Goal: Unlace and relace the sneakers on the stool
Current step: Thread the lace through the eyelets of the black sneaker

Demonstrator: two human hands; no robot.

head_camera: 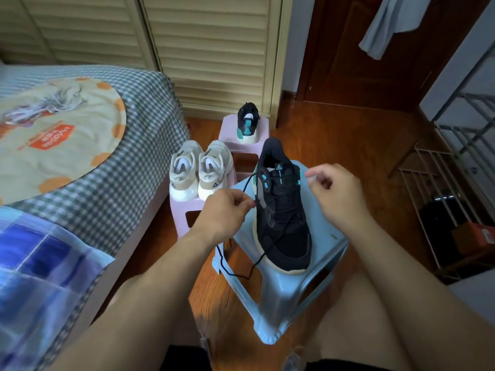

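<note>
So the black sneaker (281, 210) sits on the light blue stool (292, 290), toe toward the person, heel pointing away. The left hand (225, 212) is right against the shoe's left side, and its fingers (245, 203) are pressed together, pinching the black lace (249, 183) right beside the eyelets. From that pinch the lace loops up toward the teal eyelet at the collar, and another stretch hangs down below the hand, over the stool's left edge, dangling loose in front of the stool.

The right hand (334, 194) is up by the right side of the collar, fingers curled in with thumb and forefinger close together near the top eyelet. Can't tell whether they've got lace in there; it's too blurry.

Room-wise: the sneaker takes up most of the stool top, with a strip of bare surface right of the right hand. Just beyond the left hand there's a pink stool (184, 210) with 2 beige sneakers (201, 170) on it, pretty close. Farther back, another pink stool (242, 135) holds the other black sneaker (248, 121). Bed (107, 156) on the left, a metal rack (442, 183) well off to the right, open wood floor (348, 135) between.
</note>
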